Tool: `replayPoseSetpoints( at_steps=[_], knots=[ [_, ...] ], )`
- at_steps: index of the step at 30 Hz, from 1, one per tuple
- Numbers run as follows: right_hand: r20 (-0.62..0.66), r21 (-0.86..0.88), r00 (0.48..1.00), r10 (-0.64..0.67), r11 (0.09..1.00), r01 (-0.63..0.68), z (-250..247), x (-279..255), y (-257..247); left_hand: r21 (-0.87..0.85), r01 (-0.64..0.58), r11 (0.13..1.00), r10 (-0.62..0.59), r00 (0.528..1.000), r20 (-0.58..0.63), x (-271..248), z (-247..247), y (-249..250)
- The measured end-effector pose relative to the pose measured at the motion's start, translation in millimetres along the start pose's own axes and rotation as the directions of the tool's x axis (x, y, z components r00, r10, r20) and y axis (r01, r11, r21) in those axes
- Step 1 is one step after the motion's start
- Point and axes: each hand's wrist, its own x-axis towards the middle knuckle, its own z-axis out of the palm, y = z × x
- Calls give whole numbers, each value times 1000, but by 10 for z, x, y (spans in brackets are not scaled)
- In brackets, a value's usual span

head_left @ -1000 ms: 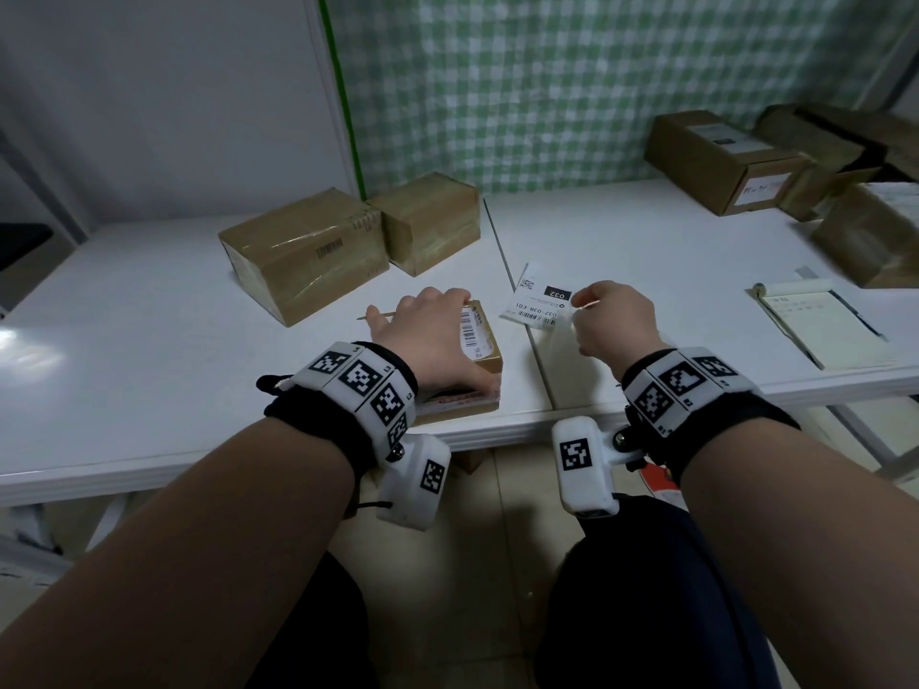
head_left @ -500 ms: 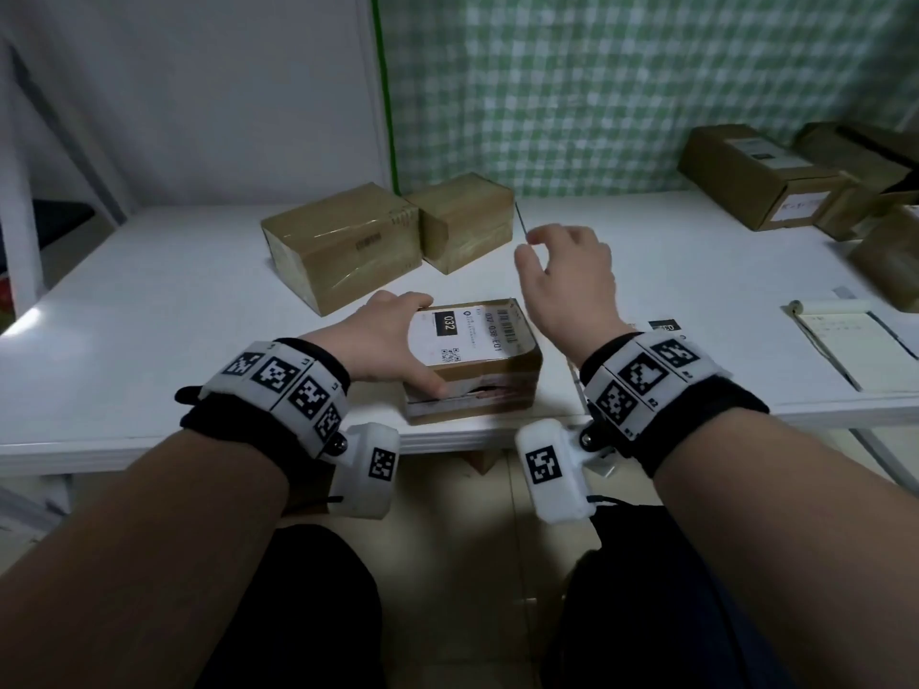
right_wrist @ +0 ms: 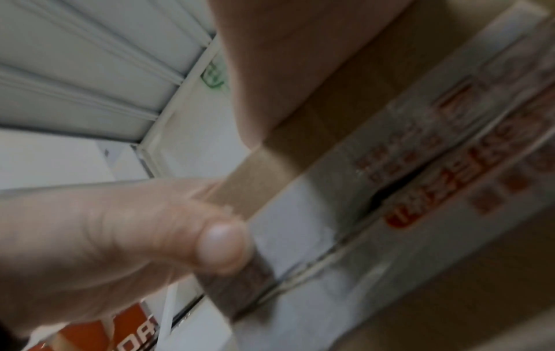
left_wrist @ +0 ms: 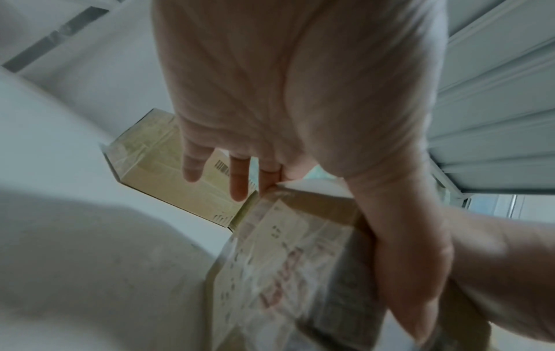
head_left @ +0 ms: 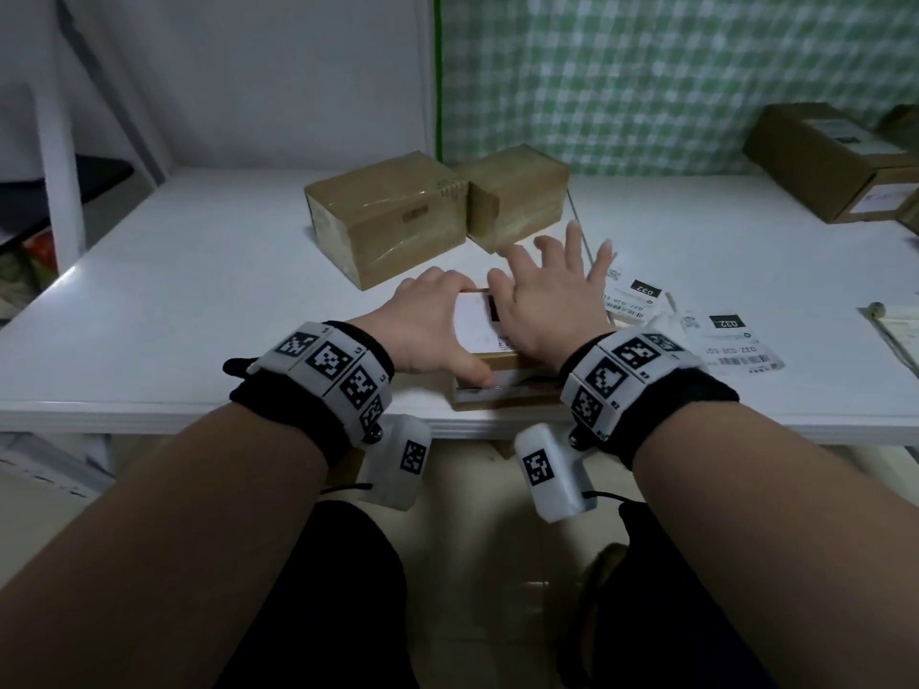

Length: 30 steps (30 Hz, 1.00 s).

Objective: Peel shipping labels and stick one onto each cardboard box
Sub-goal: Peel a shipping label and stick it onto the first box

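Left grip (head_left: 427, 323) clamps the small cardboard box (head_left: 497, 385) at the desk's (head_left: 174, 300) near edge: thumb curled along the near face, fingers wrapped over the 9 o'clock side of the top. Right grip (head_left: 544, 298) is spread flat, fingers straight, palm pressing the shipping label (head_left: 472, 320) down onto the box lid.

Key relation: label sits directly under our right palm, its uncovered white part showing at 9 o'clock of that hand, between the two grips. Box's long axis runs roughly 9-to-3 along the desk edge, so we judge a smoothing stroke goes along that line. Right hand does it, left only braces.

Materials:
- box: brown corrugated board, sealed with white printed tape with red lettering; right wrist view shows a dark seam gap between the flaps, so the lid may flex under pressure
- label: thin, matte white paper, black block at one edge
- desk: smooth white top, low friction, hence the left-hand brace

Loose labels (head_left: 731, 340) lie at 3 o'clock of the right hand, near it. Two taped unlabelled boxes (head_left: 388, 221) sit at 12 o'clock, touching each other. Labelled boxes (head_left: 825, 161) are at far 2 o'clock, well apart.
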Motion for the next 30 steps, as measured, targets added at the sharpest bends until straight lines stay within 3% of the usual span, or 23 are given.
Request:
replayPoseSetpoints(
  at_steps=[6, 17, 25, 30],
  knots=[
    [44, 33, 981, 187, 981, -189, -47, 34, 344, 4, -2, 1000, 2, 1000, 0, 27, 5, 13],
    [70, 250, 934, 351, 900, -357, -39, 44, 474, -23, 1, 1000, -1, 1000, -4, 2, 9, 30],
    [-64, 174, 933, 354, 925, -339, -70, -35, 553, 6, -16, 1000, 17, 999, -41, -55, 18, 53],
    [-270, 264, 877, 398, 906, -330, -191, -83, 586, 48, -70, 996, 72, 995, -61, -125, 48, 93]
  ],
)
